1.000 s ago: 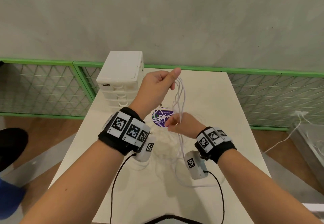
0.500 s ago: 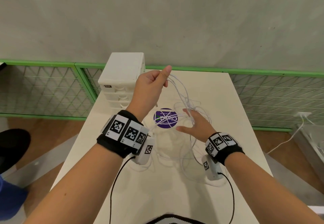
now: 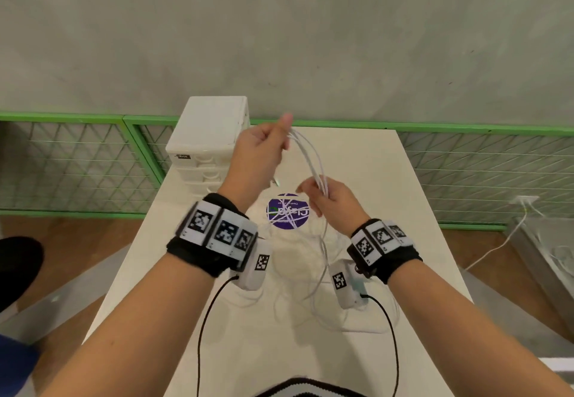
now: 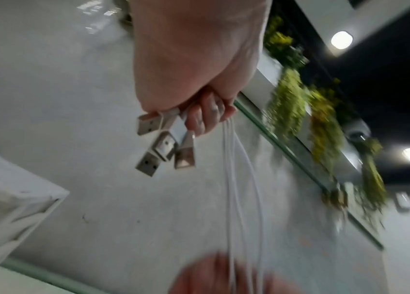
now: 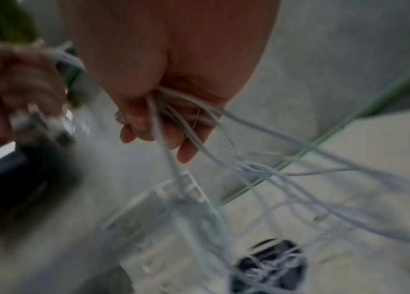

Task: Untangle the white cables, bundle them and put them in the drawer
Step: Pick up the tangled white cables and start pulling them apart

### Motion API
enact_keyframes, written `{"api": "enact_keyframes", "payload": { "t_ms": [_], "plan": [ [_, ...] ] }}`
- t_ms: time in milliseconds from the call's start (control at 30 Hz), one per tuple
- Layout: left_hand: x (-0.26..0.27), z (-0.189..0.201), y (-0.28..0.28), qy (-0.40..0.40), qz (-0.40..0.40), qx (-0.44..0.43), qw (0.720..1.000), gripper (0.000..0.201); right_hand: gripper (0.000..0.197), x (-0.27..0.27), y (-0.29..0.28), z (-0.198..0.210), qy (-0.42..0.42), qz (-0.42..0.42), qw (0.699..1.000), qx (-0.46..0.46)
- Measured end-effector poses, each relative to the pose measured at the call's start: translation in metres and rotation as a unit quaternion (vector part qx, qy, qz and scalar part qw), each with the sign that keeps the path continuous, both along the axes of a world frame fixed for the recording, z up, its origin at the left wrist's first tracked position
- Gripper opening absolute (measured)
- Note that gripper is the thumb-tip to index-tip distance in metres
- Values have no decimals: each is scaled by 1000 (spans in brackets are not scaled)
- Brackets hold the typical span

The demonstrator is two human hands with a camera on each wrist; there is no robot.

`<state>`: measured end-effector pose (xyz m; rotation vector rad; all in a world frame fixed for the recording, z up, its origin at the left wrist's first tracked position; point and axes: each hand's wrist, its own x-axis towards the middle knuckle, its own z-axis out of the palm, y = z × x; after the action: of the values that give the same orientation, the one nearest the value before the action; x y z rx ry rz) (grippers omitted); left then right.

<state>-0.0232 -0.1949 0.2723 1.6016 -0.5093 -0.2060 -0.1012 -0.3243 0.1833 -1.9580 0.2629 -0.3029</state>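
Several white cables [image 3: 312, 160] run in an arc between my two hands above the table. My left hand [image 3: 264, 151] is raised and grips their ends; the left wrist view shows several USB plugs [image 4: 163, 143] sticking out of its fist. My right hand [image 3: 329, 199] is lower and to the right, with its fingers curled round the same strands [image 5: 173, 119]. The rest of the cables hang down in loose tangled loops [image 3: 310, 272] onto the white table [image 3: 388, 179]. The white drawer unit [image 3: 211, 142] stands at the table's back left, its drawers closed.
A round purple sticker [image 3: 287, 210] lies on the table under the cables. Green-framed mesh panels [image 3: 77, 163] run behind the table below a grey wall. Black wrist-camera leads [image 3: 205, 334] trail over the near tabletop. Another white cable [image 3: 497, 241] lies on the floor at right.
My right hand was open with spread fingers half a second ago; it has now risen and closed round the strands. The left hand stays raised with the plug ends.
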Motion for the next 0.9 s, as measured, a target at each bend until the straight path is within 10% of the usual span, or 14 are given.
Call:
{"api": "enact_keyframes", "payload": {
  "t_ms": [167,400,700,900],
  "plan": [
    [6,-3,9,-29,24,23,999,47,22,-13,-14,-37,105,26,989,-101],
    [0,-7,1,-22,-10,51,998,47,25,-3,-7,-12,-167,-88,980,-64],
    [-14,5,-9,-13,-79,24,997,46,33,4,-9,-29,-26,-20,989,-147],
    [-12,9,-9,9,-74,-9,997,47,38,5,-14,-13,-167,-102,967,-161]
  ]
}}
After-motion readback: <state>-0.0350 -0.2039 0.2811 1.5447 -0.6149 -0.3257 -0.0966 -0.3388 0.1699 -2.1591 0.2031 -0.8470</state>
